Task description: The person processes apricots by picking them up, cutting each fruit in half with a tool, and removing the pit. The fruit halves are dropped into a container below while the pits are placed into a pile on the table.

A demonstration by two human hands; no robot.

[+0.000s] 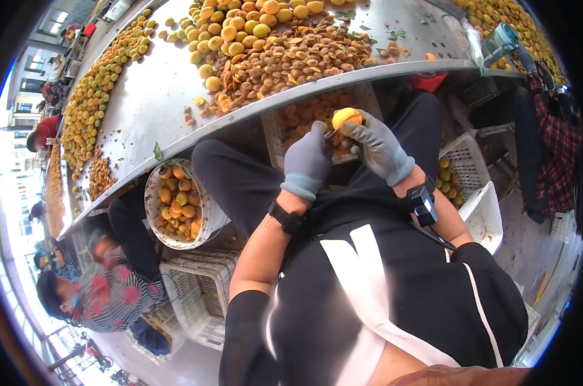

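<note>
White bucket [155,212] w/ halved apricots [177,202]

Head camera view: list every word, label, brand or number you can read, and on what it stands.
None can be read.
Black wrist device by the grey-gloved right hand: no readable marking.
Black top with white stripes: no lettering.
Distant building fronts: too small and blurred.

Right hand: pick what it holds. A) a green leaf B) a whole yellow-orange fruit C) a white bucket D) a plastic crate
B: the gloved right hand grips a round yellow-orange fruit at its fingertips, while the left hand sets a small blade against it.
</note>
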